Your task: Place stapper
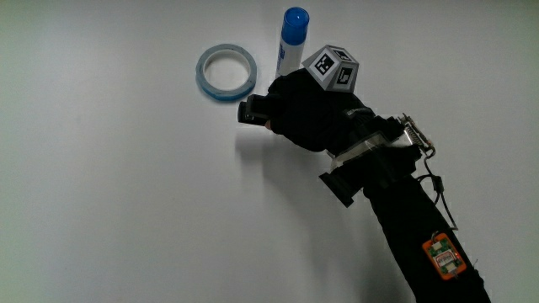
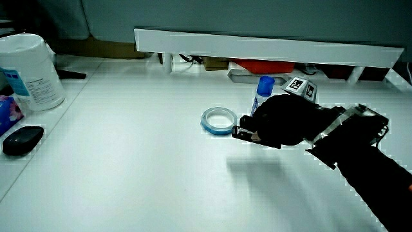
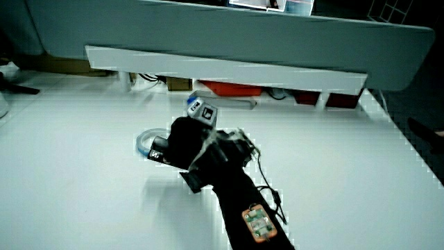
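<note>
The gloved hand (image 1: 295, 109) is curled around a small black stapler (image 1: 251, 110), whose end sticks out of the fingers. Hand and stapler hang a little above the white table (image 1: 101, 194), with a shadow under them. They are just nearer to the person than a roll of pale blue tape (image 1: 226, 71) and beside an upright glue stick with a blue cap (image 1: 293, 38). In both side views the stapler (image 2: 244, 133) (image 3: 159, 154) shows at the fingertips of the hand (image 2: 280, 121) (image 3: 187, 146). The tape (image 2: 217, 120) (image 3: 143, 144) lies flat close by.
A white canister (image 2: 32, 71) and a black computer mouse (image 2: 22, 140) sit at the table's edge. A low white partition (image 2: 257, 46) runs along the table, with red and white items under it. The forearm (image 1: 413, 227) reaches in across the table from the person's side.
</note>
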Demonstrator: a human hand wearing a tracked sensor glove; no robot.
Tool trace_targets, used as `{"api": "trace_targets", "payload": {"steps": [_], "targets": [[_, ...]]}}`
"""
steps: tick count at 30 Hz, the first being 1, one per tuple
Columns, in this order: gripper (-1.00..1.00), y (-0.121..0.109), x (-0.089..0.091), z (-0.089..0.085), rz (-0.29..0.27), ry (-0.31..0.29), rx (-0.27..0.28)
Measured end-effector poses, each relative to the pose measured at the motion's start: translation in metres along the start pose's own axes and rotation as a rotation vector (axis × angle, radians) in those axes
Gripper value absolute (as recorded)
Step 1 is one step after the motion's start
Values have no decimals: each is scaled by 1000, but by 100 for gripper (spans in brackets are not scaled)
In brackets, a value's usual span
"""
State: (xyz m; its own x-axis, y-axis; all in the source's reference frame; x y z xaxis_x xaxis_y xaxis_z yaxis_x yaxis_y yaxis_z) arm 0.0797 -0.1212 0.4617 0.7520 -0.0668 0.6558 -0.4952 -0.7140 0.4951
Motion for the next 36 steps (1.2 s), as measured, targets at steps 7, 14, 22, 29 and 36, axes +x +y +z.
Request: {"api": "trace_targets", "payload": {"steps": [7,14,22,29,36], "targets": [[0,13,18,-15,-58,13,-10],[0,24,32,-32,-108,-1,-39],[-8,25,39,-35,-114,55,-45],[-62,24,44,-37,-104,48,-38],[-100,-1,23,-17,-21,22,5]]}}
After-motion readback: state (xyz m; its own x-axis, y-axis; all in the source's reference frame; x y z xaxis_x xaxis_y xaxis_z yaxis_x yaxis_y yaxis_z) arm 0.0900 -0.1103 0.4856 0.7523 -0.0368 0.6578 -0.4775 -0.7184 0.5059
